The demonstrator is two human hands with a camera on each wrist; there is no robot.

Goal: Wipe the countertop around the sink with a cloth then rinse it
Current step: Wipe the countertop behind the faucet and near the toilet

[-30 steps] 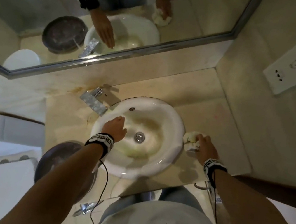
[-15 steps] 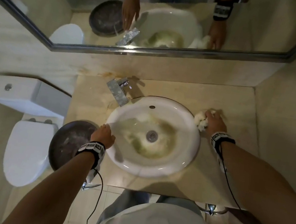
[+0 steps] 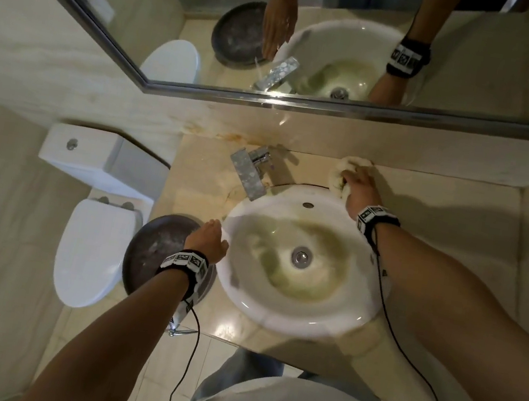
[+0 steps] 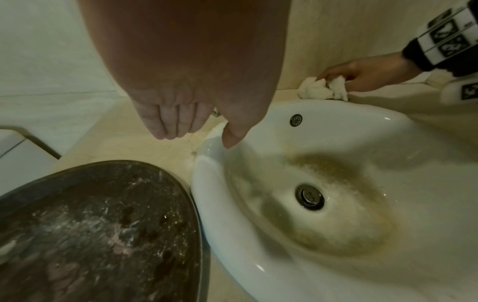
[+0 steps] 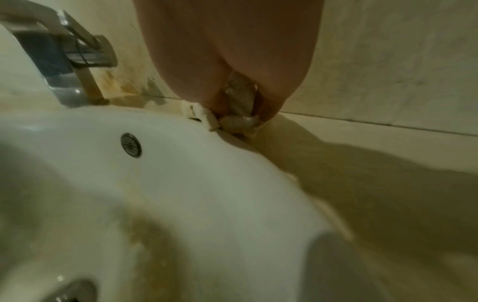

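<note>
A round white sink [image 3: 335, 310] [image 4: 258, 114] [image 5: 181, 163] with a yellow-stained bowl sits in a beige stone countertop [image 3: 445, 208] [image 5: 362, 183]. My right hand [image 3: 359, 186] [image 4: 362, 75] grips a bunched white cloth [image 3: 341, 174] [image 4: 318, 90] [image 5: 238, 106] and presses it on the counter behind the sink, against the back wall, right of the chrome faucet [image 3: 250, 172] [image 5: 59, 61]. My left hand [image 3: 208, 238] [image 4: 186, 122] rests on the sink's left rim, fingers straight, thumb over the rim's inner edge. It holds nothing.
A dark round basin [image 3: 151, 251] [image 4: 98, 235] sits left of the sink below counter level. A white toilet [image 3: 90, 242] stands further left. The mirror [image 3: 317, 35] runs along the back wall. A side wall closes the counter on the right.
My right hand has carried the cloth from the sink's right side round to the counter behind it, near the wall. My left hand has shifted from inside the bowl to the left rim.
</note>
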